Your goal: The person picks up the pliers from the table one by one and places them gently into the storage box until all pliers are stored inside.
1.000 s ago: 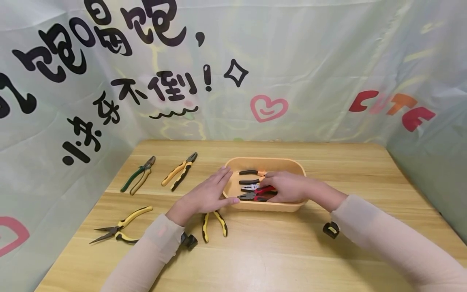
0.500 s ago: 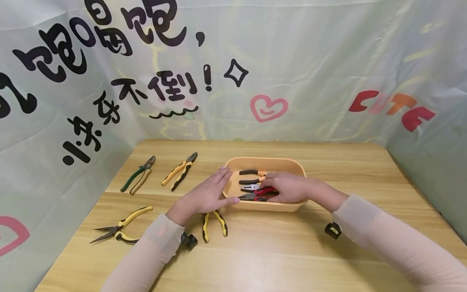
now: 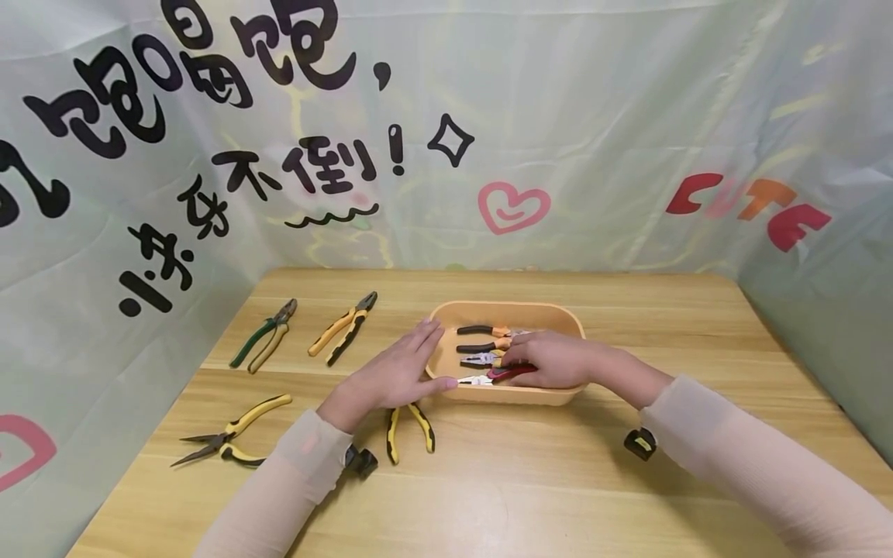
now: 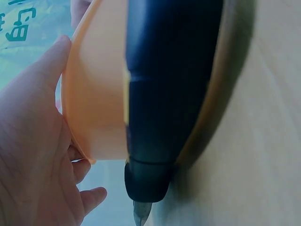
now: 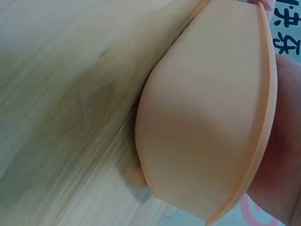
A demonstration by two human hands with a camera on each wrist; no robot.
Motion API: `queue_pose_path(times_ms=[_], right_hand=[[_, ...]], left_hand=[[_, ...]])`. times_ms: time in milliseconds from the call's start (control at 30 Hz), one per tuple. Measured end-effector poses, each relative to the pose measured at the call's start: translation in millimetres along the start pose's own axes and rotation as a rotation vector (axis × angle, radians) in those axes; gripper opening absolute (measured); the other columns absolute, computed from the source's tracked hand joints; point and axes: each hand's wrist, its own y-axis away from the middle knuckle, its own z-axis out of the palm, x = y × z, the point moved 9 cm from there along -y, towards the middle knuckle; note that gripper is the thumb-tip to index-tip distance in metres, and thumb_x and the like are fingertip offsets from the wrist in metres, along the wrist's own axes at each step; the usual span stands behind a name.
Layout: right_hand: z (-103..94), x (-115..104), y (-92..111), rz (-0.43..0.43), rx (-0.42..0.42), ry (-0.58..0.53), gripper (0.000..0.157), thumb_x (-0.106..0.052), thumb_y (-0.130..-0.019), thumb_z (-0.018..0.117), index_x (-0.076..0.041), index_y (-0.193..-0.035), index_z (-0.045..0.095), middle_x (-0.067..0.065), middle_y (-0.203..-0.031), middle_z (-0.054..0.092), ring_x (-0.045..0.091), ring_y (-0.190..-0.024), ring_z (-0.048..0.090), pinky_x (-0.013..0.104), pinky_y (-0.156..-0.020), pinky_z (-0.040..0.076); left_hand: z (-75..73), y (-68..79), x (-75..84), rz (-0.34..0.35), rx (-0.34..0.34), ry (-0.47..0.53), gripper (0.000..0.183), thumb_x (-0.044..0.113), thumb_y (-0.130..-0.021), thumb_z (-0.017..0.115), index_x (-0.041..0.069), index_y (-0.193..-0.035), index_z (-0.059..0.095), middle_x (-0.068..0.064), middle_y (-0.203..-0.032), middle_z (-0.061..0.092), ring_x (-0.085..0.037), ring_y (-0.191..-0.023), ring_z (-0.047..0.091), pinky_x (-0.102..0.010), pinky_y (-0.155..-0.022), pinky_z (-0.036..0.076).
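Observation:
My right hand reaches into an orange plastic bin, fingers curled on the red handles of a pair of pliers. These pliers lie along the near wall, jaws to the left and shining brightly. Behind them in the bin are silver-jawed pliers and orange-and-black-handled pliers, partly covered by the hand. My left hand rests on the bin's left end, fingers on the rim and thumb along the near edge. In the right wrist view, the bin's outer wall hides the fingers.
Green-and-tan-handled pliers and orange-and-black-handled pliers lie at the back left. Yellow-and-black needle-nose pliers sit nearer, beside my left sleeve. Yellow-handled pliers stick out from beneath my left hand. A fabric screen stands behind the table.
The red-handled pliers have turned: their jaws, dark grey before, now catch the light, and the handles look closer together. My right hand has shifted slightly right. The left hand stays put.

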Motion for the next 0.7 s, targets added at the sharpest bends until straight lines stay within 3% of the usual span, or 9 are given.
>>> queue_pose_path(times_ms=[367,567,700], right_hand=[[-1.6,-2.9,4.0,-0.054,0.071,-0.013,0.032,-0.031,-0.096,0.064,-0.01,-0.119,0.07,0.001,-0.11,0.067,0.016,-0.101,0.062,0.039,-0.086,0.051],[-2.9,-0.9,7.9,-0.042,0.082,0.008,0.032,-0.033,-0.096,0.064,-0.009,-0.116,0.07,0.004,-0.115,0.068,0.022,-0.108,0.062,0.043,-0.091,0.05],[-4.0,2.2,8.5,-0.007,0.086,0.007,0.038,-0.038,-0.1,0.055,-0.009,-0.118,0.069,0.008,-0.122,0.066,0.026,-0.115,0.06,0.046,-0.096,0.048]], left_hand=[[0.1,2.8,-1.3,-0.003,-0.001,-0.001,0.104,0.081,-0.088,0.022,0.005,-0.157,0.009,-0.012,-0.163,0.003,-0.025,-0.149,0.0,-0.039,-0.118,0.013],[-0.4,0.7,0.3,0.002,-0.005,0.003,0.103,0.08,-0.089,0.022,0.005,-0.158,0.008,-0.012,-0.163,0.002,-0.025,-0.149,0.0,-0.04,-0.118,0.013],[-1.1,0.9,0.1,0.0,-0.007,0.004,0.103,0.08,-0.089,0.023,0.005,-0.157,0.009,-0.012,-0.163,0.002,-0.024,-0.149,-0.002,-0.04,-0.118,0.013]])
